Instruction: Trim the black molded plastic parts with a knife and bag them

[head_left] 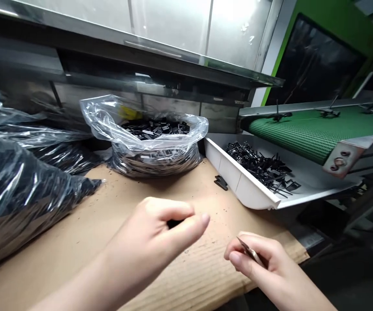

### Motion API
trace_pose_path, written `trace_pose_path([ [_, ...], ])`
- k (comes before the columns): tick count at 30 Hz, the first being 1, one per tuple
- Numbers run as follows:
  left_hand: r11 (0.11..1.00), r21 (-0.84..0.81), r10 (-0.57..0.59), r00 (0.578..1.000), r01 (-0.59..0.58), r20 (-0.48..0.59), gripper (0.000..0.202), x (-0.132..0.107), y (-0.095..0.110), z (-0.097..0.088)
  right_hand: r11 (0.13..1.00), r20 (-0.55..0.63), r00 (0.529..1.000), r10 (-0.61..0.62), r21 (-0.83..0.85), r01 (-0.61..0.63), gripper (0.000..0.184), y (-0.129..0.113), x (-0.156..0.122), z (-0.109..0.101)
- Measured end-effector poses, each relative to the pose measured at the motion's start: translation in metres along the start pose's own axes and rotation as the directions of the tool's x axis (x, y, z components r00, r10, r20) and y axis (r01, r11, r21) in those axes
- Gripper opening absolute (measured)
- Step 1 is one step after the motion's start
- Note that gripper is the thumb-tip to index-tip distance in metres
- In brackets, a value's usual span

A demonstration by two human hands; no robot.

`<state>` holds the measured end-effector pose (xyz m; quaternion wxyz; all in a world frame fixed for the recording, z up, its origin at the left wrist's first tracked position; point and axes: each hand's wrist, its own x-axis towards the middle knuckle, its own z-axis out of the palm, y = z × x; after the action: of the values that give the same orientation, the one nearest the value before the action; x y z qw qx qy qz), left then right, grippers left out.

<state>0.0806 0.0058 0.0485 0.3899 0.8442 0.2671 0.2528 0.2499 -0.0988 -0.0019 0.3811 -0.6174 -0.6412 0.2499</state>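
My left hand (160, 233) hovers over the cardboard-covered bench (86, 233), fingers curled in a pinch around a small dark piece that barely shows. My right hand (257, 259) is lower right near the bench edge, fingers closed on a thin blade-like tool (247, 249) with a dark pointed tip. An open clear plastic bag (156, 138) full of small black plastic parts stands at the back of the bench. A single loose black part (221, 182) lies beside the white tray.
A white tray (241, 183) holds black sprues (264, 166) under the end of a green conveyor belt (306, 129) carrying a few more pieces. Large filled plastic bags (14, 190) crowd the left. A metal machine housing (134, 47) overhangs behind.
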Motion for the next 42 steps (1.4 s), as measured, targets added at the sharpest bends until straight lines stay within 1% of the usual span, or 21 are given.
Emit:
trace_pose_path([
  [1,0.999,-0.04,-0.026,0.999,0.027,0.019,0.044,0.006,0.005,0.004,1.0,-0.018,1.0,-0.022,-0.002,0.022,0.02,-0.001,0.0,-0.001],
  [3,0.979,-0.146,-0.129,0.989,0.14,0.077,0.049,0.011,0.007,0.015,0.999,-0.078,0.997,-0.029,0.021,0.031,0.022,-0.002,-0.002,0.0],
  [5,0.938,-0.235,-0.226,0.964,0.254,0.14,0.053,0.01,0.002,0.027,0.997,-0.163,0.987,0.01,0.082,0.003,0.022,-0.002,-0.003,0.003],
  [6,0.92,-0.265,-0.254,0.955,0.288,0.154,0.054,0.009,-0.002,0.03,0.993,-0.195,0.98,0.031,0.12,-0.007,0.02,-0.002,-0.003,0.006],
  [8,0.9,-0.3,-0.282,0.948,0.315,0.149,0.055,0.005,-0.008,0.035,0.98,-0.232,0.971,0.051,0.198,-0.004,0.017,-0.004,-0.001,0.012],
  [12,0.883,-0.318,-0.314,0.938,0.346,0.149,0.055,-0.001,-0.014,0.037,0.926,-0.302,0.951,0.061,0.373,0.059,0.013,-0.015,0.007,0.03],
  [14,0.875,-0.323,-0.329,0.933,0.36,0.147,0.056,-0.003,-0.015,0.038,0.89,-0.281,0.958,0.052,0.448,0.083,0.012,-0.02,0.011,0.039],
  [17,0.868,-0.328,-0.351,0.928,0.373,0.128,0.055,-0.005,-0.017,0.042,0.835,-0.249,0.966,0.065,0.544,0.084,0.019,-0.02,0.017,0.046],
  [19,0.863,-0.334,-0.36,0.925,0.38,0.12,0.055,-0.005,-0.02,0.043,0.79,-0.238,0.965,0.113,0.611,0.058,0.02,-0.014,0.019,0.044],
  [21,0.861,-0.336,-0.363,0.924,0.382,0.121,0.055,-0.004,-0.023,0.045,0.737,-0.196,0.969,0.149,0.675,0.023,0.023,-0.009,0.02,0.04],
  [24,0.865,-0.327,-0.358,0.925,0.38,0.129,0.057,-0.001,-0.027,0.046,0.68,-0.13,0.976,0.172,0.733,-0.022,0.035,-0.005,0.019,0.032],
  [25,0.869,-0.322,-0.355,0.926,0.377,0.127,0.057,0.0,-0.028,0.046,0.675,-0.113,0.976,0.185,0.737,-0.043,0.037,-0.005,0.018,0.03],
  [27,0.878,-0.311,-0.344,0.931,0.365,0.121,0.056,0.002,-0.028,0.047,0.708,-0.069,0.975,0.211,0.699,-0.103,0.034,-0.007,0.016,0.028],
  [29,0.89,-0.297,-0.326,0.938,0.346,0.118,0.055,0.004,-0.027,0.047,0.788,-0.028,0.98,0.197,0.6,-0.141,0.024,-0.009,0.016,0.028],
  [30,0.896,-0.288,-0.316,0.941,0.338,0.12,0.055,0.004,-0.027,0.047,0.833,-0.027,0.986,0.166,0.539,-0.125,0.02,-0.009,0.016,0.028],
  [32,0.907,-0.266,-0.304,0.945,0.327,0.124,0.055,0.006,-0.027,0.046,0.912,-0.086,0.994,0.061,0.409,-0.021,0.016,-0.008,0.016,0.028],
  [34,0.914,-0.241,-0.304,0.945,0.325,0.122,0.057,0.006,-0.028,0.045,0.955,-0.146,0.985,-0.097,0.265,0.133,0.018,-0.004,0.016,0.027],
  [36,0.918,-0.216,-0.315,0.942,0.333,0.115,0.057,0.006,-0.03,0.044,0.945,-0.154,0.948,-0.277,0.135,0.298,0.026,0.0,0.016,0.027],
  [38,0.919,-0.191,-0.329,0.938,0.345,0.112,0.058,0.005,-0.032,0.045,0.9,-0.166,0.89,-0.424,0.032,0.435,0.028,0.004,0.017,0.028],
  [40,0.919,-0.166,-0.344,0.932,0.359,0.111,0.059,0.005,-0.033,0.046,0.862,-0.21,0.838,-0.503,-0.05,0.505,0.027,0.006,0.017,0.029],
  [42,0.918,-0.14,-0.358,0.928,0.37,0.107,0.059,0.005,-0.033,0.046,0.841,-0.239,0.807,-0.539,-0.099,0.532,0.028,0.008,0.018,0.031],
])
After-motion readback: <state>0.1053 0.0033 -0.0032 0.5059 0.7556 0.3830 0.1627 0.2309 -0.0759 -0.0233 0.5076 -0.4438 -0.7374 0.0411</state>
